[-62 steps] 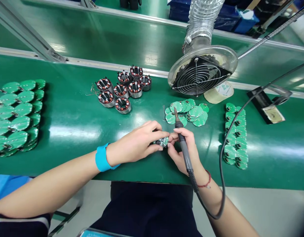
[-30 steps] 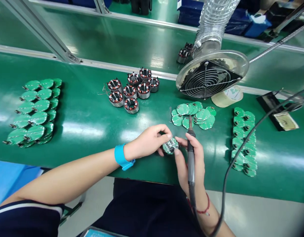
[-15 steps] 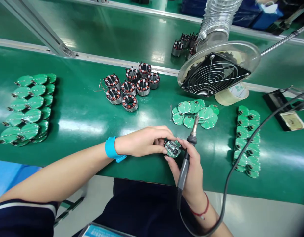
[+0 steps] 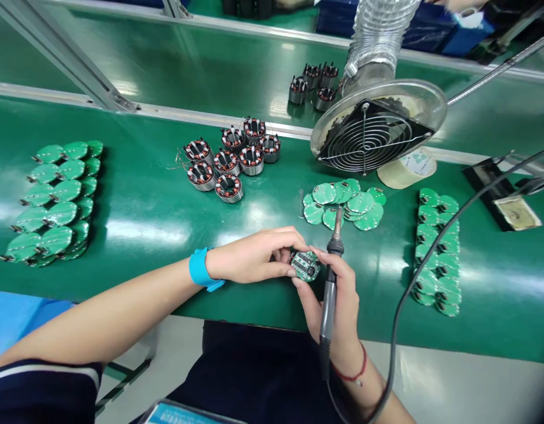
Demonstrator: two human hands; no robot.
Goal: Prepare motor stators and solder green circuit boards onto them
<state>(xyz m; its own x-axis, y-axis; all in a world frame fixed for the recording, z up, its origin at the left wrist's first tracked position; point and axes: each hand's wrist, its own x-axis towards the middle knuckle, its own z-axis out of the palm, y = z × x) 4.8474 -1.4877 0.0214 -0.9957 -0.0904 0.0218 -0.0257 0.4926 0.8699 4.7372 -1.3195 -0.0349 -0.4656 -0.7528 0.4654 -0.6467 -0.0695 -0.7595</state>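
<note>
A round green circuit board (image 4: 305, 266), component side up, is held near the front edge of the green bench. My left hand (image 4: 258, 256) pinches its left side, a blue band on the wrist. On the right, my right hand (image 4: 340, 300) touches the board with thumb and forefinger and also holds a soldering iron (image 4: 328, 303), tip pointing away from me. Whatever lies under the board is mostly hidden. Beyond the iron's tip lies a loose pile of round green boards (image 4: 362, 203). Several copper-wound stators (image 4: 228, 187) stand at the back, left of that pile.
Boards in overlapping rows (image 4: 62, 214) lie at the far left, and more rows (image 4: 448, 265) at the right. A fume extractor fan (image 4: 364, 138) hangs over the back. Behind it are a tape roll (image 4: 408, 168) and, rightward, a soldering stand (image 4: 493, 191). The iron's cable (image 4: 404, 300) crosses the right side.
The camera view has shifted slightly. The iron has tilted more upright in my right hand, its tip further left against the board pile. Both hands stay on the held board.
</note>
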